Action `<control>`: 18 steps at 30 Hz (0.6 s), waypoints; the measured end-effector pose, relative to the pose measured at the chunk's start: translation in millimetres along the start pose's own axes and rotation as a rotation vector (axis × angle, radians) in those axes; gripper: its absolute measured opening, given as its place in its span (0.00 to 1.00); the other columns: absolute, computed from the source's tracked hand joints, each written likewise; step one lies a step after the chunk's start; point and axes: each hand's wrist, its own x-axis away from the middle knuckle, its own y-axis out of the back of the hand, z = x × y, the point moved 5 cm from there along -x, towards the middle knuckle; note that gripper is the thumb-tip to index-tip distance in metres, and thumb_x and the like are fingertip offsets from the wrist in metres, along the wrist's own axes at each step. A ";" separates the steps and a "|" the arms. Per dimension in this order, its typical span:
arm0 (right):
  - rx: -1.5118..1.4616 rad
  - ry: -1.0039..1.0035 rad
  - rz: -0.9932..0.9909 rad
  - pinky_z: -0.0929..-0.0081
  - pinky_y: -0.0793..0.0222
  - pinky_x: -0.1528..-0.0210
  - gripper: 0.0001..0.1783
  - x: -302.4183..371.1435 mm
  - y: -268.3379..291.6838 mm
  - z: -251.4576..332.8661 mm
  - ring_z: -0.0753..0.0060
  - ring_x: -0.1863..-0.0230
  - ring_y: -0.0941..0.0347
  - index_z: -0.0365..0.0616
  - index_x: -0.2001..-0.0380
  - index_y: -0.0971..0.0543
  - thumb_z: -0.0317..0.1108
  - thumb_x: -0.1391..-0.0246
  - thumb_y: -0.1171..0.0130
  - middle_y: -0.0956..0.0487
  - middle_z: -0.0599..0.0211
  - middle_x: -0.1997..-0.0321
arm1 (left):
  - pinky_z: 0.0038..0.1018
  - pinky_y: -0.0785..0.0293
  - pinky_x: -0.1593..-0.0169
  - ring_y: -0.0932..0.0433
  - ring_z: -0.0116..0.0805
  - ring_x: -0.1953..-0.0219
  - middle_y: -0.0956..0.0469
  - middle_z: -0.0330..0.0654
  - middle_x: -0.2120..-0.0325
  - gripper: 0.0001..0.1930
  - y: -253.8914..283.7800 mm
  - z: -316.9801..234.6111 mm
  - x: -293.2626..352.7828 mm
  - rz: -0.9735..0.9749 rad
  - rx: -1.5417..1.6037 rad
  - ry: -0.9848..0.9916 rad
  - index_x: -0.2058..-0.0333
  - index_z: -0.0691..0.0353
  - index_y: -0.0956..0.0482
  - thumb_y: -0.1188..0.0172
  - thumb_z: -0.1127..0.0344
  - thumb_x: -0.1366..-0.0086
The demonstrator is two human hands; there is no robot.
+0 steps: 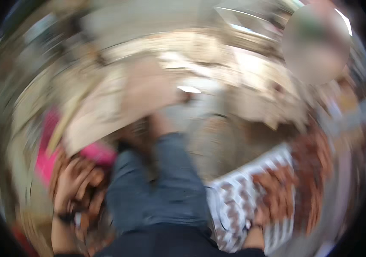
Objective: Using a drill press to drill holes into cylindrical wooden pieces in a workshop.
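Observation:
Motion blur smears the whole view. At the lower left, my left hand (69,182), with a dark band at its wrist, lies on a heap of brown chunky pieces (94,177). The heap sits against a bright pink container or bag (48,154). My right hand (258,217) is low on the right, over a white tray (222,188) with rows of dark round hollows. Reddish-brown pieces (277,184) cover part of this tray near that hand. Whether either hand grips a piece cannot be made out.
A tan flat board or cardboard sheet (144,83) slants in front of my legs (148,184). More reddish-brown pieces (313,171) lie right of the tray. Pale, blurred bundles (260,103) stand farther ahead. A blurred round patch hides part of the upper right.

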 end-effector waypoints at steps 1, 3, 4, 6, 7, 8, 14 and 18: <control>0.067 0.125 0.016 0.75 0.29 0.70 0.10 -11.2 -7.5 19.0 0.70 0.71 0.25 0.43 0.70 0.21 0.37 0.48 0.35 0.22 0.66 0.72 | 0.29 0.29 0.44 0.24 0.37 0.47 0.24 0.48 0.49 0.24 27.1 11.9 23.3 -0.109 -0.301 0.097 0.43 0.68 0.32 0.38 0.70 0.37; 0.223 0.374 -0.023 0.74 0.29 0.69 0.11 -29.4 -22.6 69.4 0.69 0.71 0.25 0.42 0.67 0.22 0.37 0.47 0.35 0.22 0.65 0.71 | 0.36 0.26 0.49 0.22 0.48 0.51 0.22 0.56 0.53 0.25 77.0 21.9 70.9 -0.366 -0.486 0.083 0.49 0.63 0.25 0.35 0.54 0.40; 0.270 0.505 -0.045 0.74 0.29 0.69 0.11 -34.5 -32.2 98.7 0.69 0.70 0.25 0.41 0.66 0.22 0.37 0.47 0.35 0.21 0.65 0.71 | 0.36 0.25 0.51 0.20 0.48 0.53 0.21 0.56 0.56 0.28 102.8 38.1 103.6 -0.458 -0.455 0.299 0.47 0.63 0.26 0.34 0.52 0.43; 0.308 0.717 -0.116 0.73 0.29 0.68 0.13 -31.7 -47.1 153.2 0.68 0.70 0.25 0.40 0.64 0.23 0.37 0.47 0.35 0.21 0.64 0.71 | 0.36 0.24 0.53 0.19 0.48 0.56 0.19 0.55 0.60 0.31 144.0 59.7 170.1 -0.633 -0.457 0.467 0.46 0.62 0.26 0.34 0.49 0.44; 0.300 0.804 -0.150 0.73 0.29 0.68 0.13 -25.7 -52.8 179.0 0.68 0.70 0.25 0.40 0.63 0.23 0.37 0.46 0.35 0.21 0.64 0.70 | 0.36 0.24 0.52 0.19 0.47 0.56 0.19 0.55 0.60 0.31 162.3 69.5 215.7 -0.750 -0.490 0.591 0.47 0.63 0.25 0.34 0.49 0.44; 0.297 0.876 -0.177 0.73 0.29 0.68 0.14 -19.0 -56.5 200.8 0.67 0.70 0.25 0.39 0.62 0.23 0.37 0.46 0.35 0.21 0.63 0.70 | 0.36 0.24 0.52 0.19 0.47 0.56 0.19 0.54 0.60 0.31 172.9 81.6 254.2 -0.827 -0.467 0.673 0.48 0.63 0.25 0.34 0.49 0.44; 0.197 1.321 -0.280 0.71 0.28 0.66 0.19 14.1 -83.4 316.0 0.65 0.69 0.25 0.35 0.55 0.24 0.37 0.44 0.36 0.21 0.61 0.69 | 0.37 0.25 0.53 0.20 0.48 0.56 0.19 0.56 0.61 0.31 138.3 126.6 461.5 -0.953 -0.579 1.190 0.53 0.65 0.22 0.33 0.45 0.48; -0.155 1.206 0.128 0.57 0.27 0.61 0.27 58.7 -130.5 399.7 0.48 0.63 0.23 0.33 0.52 0.25 0.43 0.47 0.33 0.20 0.45 0.62 | 0.44 0.28 0.47 0.26 0.60 0.52 0.22 0.59 0.57 0.32 48.7 144.4 495.1 -0.568 -0.749 1.251 0.55 0.55 0.21 0.31 0.41 0.57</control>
